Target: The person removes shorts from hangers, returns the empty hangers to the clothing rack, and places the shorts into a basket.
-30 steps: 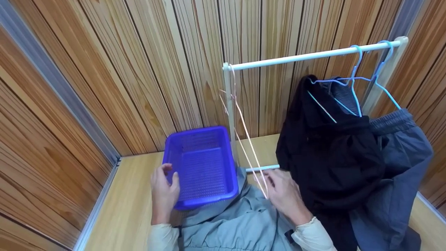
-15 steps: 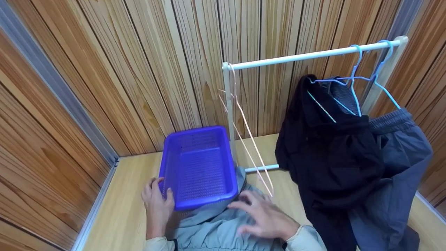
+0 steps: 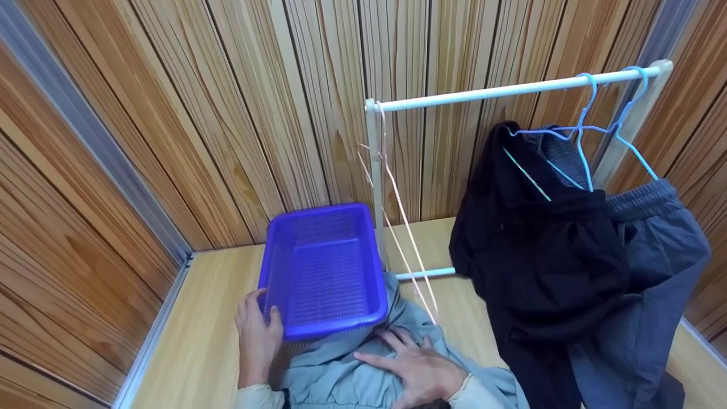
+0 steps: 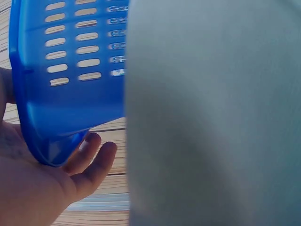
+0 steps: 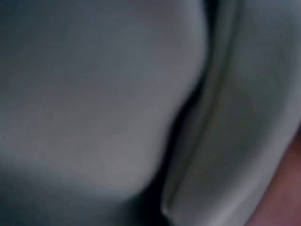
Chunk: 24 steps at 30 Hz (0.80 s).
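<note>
Cloth could be dragged if the basket point(image 3: 326, 278) is shifted.
Its near-left corner is held between the left hand's point(image 3: 257, 338) thumb and fingers; the right hand point(image 3: 419, 366) is laid, fingers apart, on grey-green trousers point(image 3: 335, 375) bunched along its near and right sides. The pink hanger point(image 3: 405, 220), hung at the rail's point(image 3: 511, 90) left end, might be snagged.

Wood-patterned walls point(image 3: 255, 113) and metal corner strips point(image 3: 93, 133) suggest a small booth.

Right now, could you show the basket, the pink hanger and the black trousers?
Basket point(image 3: 328, 277): head view, on its floor.
Pink hanger point(image 3: 404, 218): head view, on its long wire.
Black trousers point(image 3: 559, 255): head view, on the front, below the waistband.
</note>
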Each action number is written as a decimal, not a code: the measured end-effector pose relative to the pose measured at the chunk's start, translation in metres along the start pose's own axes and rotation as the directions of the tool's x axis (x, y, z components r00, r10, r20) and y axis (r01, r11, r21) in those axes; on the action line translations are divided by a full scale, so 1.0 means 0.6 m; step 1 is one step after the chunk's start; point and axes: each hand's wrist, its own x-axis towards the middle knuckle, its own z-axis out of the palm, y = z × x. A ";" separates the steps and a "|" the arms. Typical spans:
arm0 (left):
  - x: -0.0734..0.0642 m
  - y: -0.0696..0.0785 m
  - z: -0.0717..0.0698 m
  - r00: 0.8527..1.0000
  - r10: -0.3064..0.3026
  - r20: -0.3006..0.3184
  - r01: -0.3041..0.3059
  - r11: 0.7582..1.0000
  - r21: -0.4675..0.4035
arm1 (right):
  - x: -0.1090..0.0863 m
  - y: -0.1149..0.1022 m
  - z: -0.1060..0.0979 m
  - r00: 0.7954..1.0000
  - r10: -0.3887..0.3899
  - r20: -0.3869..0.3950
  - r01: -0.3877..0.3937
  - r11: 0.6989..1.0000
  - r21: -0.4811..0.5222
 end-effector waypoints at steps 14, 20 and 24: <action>0.005 -0.003 0.004 0.997 -0.045 -0.058 0.044 0.999 -0.016 | 0.005 -0.013 -0.002 0.997 0.056 0.052 -0.053 0.997 -0.057; 0.004 -0.002 0.007 0.995 -0.091 -0.044 0.091 0.996 -0.007 | -0.003 -0.020 0.002 0.999 0.037 0.039 -0.034 0.997 -0.064; 0.002 -0.002 0.009 0.993 -0.109 -0.034 0.109 0.994 -0.021 | -0.007 -0.023 0.003 0.998 0.033 0.044 -0.030 0.997 -0.066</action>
